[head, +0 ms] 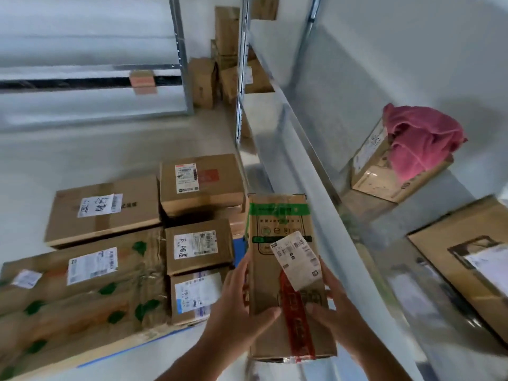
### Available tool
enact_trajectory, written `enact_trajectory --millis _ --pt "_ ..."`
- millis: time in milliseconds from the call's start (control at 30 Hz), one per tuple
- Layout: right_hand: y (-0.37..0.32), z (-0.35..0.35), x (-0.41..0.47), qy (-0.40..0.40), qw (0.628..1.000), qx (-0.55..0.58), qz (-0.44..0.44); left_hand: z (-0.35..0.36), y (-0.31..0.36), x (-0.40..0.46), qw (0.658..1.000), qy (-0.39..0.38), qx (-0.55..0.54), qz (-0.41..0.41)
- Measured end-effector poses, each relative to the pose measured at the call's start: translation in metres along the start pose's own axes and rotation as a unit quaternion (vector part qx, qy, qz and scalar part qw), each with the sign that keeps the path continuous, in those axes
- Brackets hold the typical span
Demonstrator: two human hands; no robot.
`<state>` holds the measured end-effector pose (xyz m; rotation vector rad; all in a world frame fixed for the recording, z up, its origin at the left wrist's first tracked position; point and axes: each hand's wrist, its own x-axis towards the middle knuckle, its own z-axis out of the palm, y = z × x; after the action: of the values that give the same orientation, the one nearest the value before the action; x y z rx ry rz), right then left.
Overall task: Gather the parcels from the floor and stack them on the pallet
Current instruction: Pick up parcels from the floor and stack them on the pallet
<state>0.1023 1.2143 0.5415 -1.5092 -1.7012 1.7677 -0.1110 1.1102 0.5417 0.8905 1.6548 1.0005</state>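
I have both hands on one tall cardboard parcel (286,273). My left hand (242,306) holds its left side, fingers flat up the edge, thumb curled over the front face. My right hand (334,306) holds the right side, thumb across the front near the red tape (298,320), fingers wrapped behind. So both grips are closed round the parcel, not wide. The parcel is up off the floor, standing on end and tilted a bit, with a green tape band (277,210) near its top and a white shipping label (298,259) stuck on at an angle.

The parcel sits just right of the stack of boxes on the pallet, whose blue edge (132,350) shows along the bottom left and in a gap beside my left hand. On the stack I see a long box with green leaf marks (82,295), a flat box with a handwritten label (104,207), a raised box with a printed label (200,182), and two smaller boxes in front of it (199,248) (196,295).

On my right, a metal shelf unit (305,149) runs past, touching nothing I hold. On it sits a box with a pink cloth (423,138) draped over the top and another flat box (467,262) nearer me. More cartons (203,81) stand at the far end by the wall.
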Motion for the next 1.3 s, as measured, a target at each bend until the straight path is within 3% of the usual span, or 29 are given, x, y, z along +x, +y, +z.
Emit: enact_trajectory --millis 300,467,767,900,1300 --pt "0.008 -0.061 0.054 -0.001 1.000 0.030 -0.009 0.038 0.014 0.050 0.999 0.042 0.033 0.009" --pt "0.022 -0.045 0.089 -0.030 0.999 -0.011 -0.030 0.041 -0.008 0.067 0.998 0.058 0.025 -0.006" --pt "0.086 -0.009 0.178 -0.090 0.996 -0.016 -0.021 0.045 -0.064 0.143 0.985 0.060 0.149 -0.066" --pt "0.097 -0.011 0.209 -0.065 0.997 -0.003 -0.033 0.053 -0.072 0.173 0.970 0.063 0.221 -0.077" --pt "0.142 0.010 0.233 -0.047 0.999 -0.002 -0.006 0.067 -0.118 0.209 0.956 0.043 0.253 -0.142"
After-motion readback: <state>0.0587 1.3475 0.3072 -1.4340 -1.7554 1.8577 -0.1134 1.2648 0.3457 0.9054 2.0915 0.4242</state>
